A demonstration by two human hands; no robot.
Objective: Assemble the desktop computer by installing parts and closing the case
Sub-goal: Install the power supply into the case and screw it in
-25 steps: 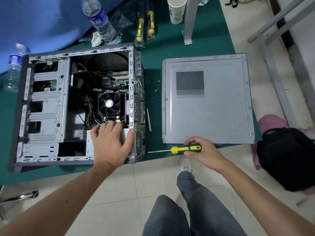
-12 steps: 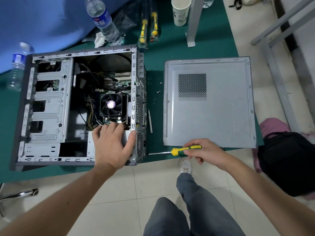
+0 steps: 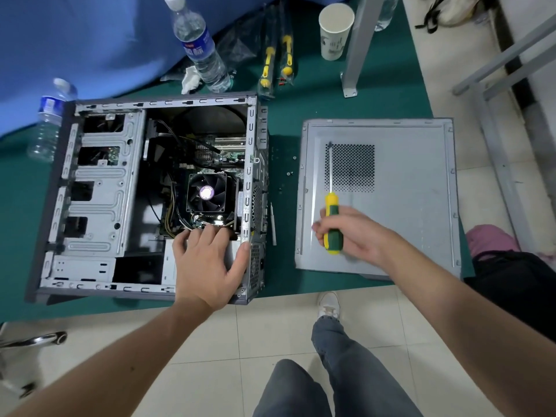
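An open grey computer case (image 3: 99, 188) lies on its side on the green table, with a black CPU fan (image 3: 207, 192) and motherboard inside. My left hand (image 3: 207, 263) rests flat on the silver power supply (image 3: 169, 263) in the case's near right corner, thumb against the rear frame. To the right lies the detached grey side panel (image 3: 406, 191) with a perforated vent. Above that panel my right hand (image 3: 352, 233) grips a yellow-and-green screwdriver (image 3: 332, 224), its shaft pointing away from me.
Two water bottles (image 3: 198, 46) (image 3: 48, 121), a paper cup (image 3: 335, 31) and two bagged yellow screwdrivers (image 3: 278, 61) sit behind the case. Small screws (image 3: 289, 173) lie between case and panel. A grey metal post (image 3: 356, 46) stands on the table. A black bag (image 3: 517, 293) is at right.
My right hand lifted the screwdriver from the table's front edge and turned it from pointing left to pointing away, over the side panel. My left hand stayed on the power supply.
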